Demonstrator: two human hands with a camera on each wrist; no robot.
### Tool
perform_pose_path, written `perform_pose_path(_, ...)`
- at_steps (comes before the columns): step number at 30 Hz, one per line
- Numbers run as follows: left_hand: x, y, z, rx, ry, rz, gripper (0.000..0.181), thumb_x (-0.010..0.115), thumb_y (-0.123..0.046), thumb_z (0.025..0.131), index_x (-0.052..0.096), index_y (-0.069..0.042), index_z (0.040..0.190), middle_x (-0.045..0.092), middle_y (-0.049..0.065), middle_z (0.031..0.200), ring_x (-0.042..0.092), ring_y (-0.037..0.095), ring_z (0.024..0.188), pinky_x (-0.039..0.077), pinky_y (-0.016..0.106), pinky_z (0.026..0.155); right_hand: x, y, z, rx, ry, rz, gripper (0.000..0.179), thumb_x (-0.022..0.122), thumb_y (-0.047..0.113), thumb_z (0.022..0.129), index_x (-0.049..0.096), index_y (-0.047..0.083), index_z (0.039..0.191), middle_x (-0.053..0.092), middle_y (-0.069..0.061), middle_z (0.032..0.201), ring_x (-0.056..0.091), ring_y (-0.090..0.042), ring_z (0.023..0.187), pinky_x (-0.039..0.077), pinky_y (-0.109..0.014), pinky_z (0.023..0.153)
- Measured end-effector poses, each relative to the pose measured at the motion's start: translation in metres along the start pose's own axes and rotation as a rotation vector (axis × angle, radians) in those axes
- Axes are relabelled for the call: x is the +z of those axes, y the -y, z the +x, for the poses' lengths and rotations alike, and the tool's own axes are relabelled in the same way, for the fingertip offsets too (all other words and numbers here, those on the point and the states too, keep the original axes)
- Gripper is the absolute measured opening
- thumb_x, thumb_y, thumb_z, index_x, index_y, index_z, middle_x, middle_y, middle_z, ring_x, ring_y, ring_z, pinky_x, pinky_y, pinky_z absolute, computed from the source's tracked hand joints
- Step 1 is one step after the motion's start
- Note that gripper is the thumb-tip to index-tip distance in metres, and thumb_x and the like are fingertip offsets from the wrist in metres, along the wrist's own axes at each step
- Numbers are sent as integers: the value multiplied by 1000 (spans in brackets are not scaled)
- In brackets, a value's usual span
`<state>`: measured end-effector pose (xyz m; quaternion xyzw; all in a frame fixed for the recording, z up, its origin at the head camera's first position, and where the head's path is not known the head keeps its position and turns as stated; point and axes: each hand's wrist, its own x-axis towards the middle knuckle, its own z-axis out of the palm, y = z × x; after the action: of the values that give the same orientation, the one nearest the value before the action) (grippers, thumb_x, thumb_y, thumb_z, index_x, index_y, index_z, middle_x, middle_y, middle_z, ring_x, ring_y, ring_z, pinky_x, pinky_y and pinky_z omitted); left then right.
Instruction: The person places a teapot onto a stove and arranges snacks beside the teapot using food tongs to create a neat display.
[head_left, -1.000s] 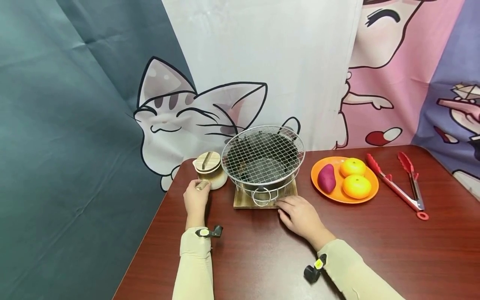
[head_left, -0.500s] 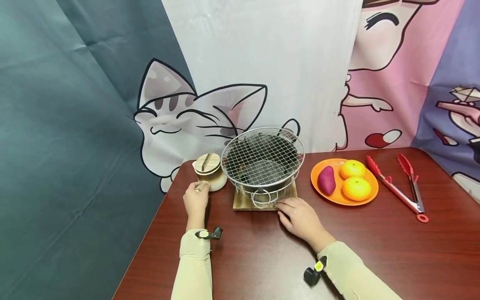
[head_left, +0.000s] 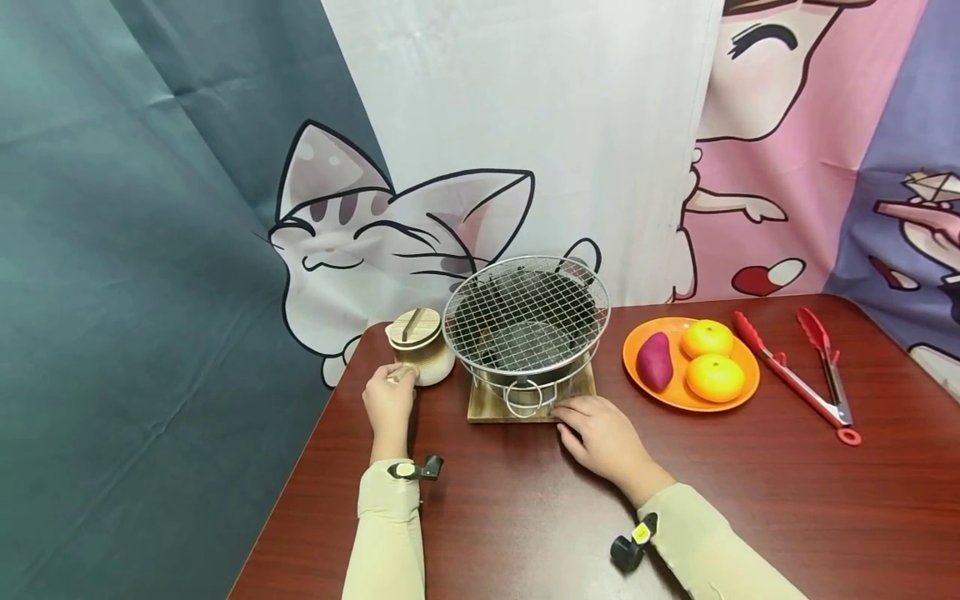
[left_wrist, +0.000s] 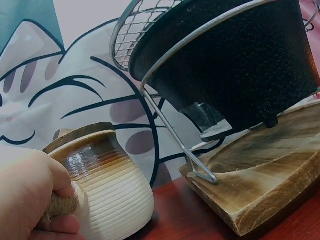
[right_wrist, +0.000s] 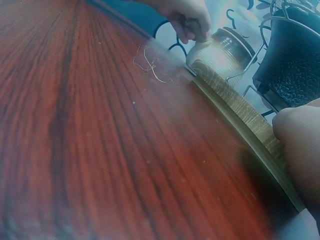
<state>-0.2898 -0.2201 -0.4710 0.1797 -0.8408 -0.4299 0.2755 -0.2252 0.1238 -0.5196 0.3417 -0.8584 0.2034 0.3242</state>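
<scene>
My left hand (head_left: 388, 404) grips the short twine-wrapped side handle (left_wrist: 64, 204) of a small ribbed teapot (head_left: 432, 364). The teapot is cream below and brown above, with a flat wooden lid (head_left: 416, 327), and stands upright at the left of the table. Beside it, a black tabletop charcoal grill (left_wrist: 235, 65) in a wire frame sits on a square wooden board (head_left: 487, 406). A round wire mesh (head_left: 525, 312) covers its top. My right hand (head_left: 603, 437) rests with relaxed fingers at the board's front right corner, close to the grill's front ring handle (head_left: 522, 398).
Right of the grill lies an orange plate (head_left: 630, 354) with a purple sweet potato (head_left: 655, 362) and two mandarins (head_left: 714, 377). Red-tipped tongs (head_left: 802, 387) lie spread open farther right. A printed cloth (head_left: 600, 125) hangs right behind the table (head_left: 510, 533).
</scene>
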Motion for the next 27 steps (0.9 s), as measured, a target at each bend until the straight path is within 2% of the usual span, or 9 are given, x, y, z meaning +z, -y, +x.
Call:
perform_pose_path(5,-3,-5,2,1,-14,-30,30,79,-25,78,77,-11,104,75,15,93,69,36,90,52,46,83,-1,0,1,-2,-1,-5,23,71,14,83,76,7,105,73,-5,104,68,-27,99,51,-50,91)
perform_pose_path(11,-10,-15,3,33,-36,-46,30,79,-23,78,77,-10,105,76,15,89,70,36,87,53,47,82,-3,0,2,0,1,-6,23,71,15,84,76,8,105,73,-6,104,68,-27,99,51,-50,92)
perform_pose_path(15,-17,-23,3,40,-37,-52,29,80,-22,78,77,-9,105,76,15,86,72,34,78,54,45,80,-3,0,2,2,-2,-4,22,73,15,84,77,8,105,73,-5,104,68,-27,98,52,-51,91)
perform_pose_path(24,-32,-43,4,66,-48,-47,28,78,-22,80,77,-10,105,74,10,75,71,23,60,54,39,67,0,-1,0,12,6,-19,23,72,15,84,76,8,105,73,-5,104,68,-28,99,51,-50,91)
perform_pose_path(27,-37,-47,4,73,-39,-58,28,79,-23,80,77,-9,104,75,10,76,67,13,55,53,34,62,1,-1,-2,11,5,-13,23,72,16,84,76,8,105,73,-5,104,67,-27,99,51,-51,92)
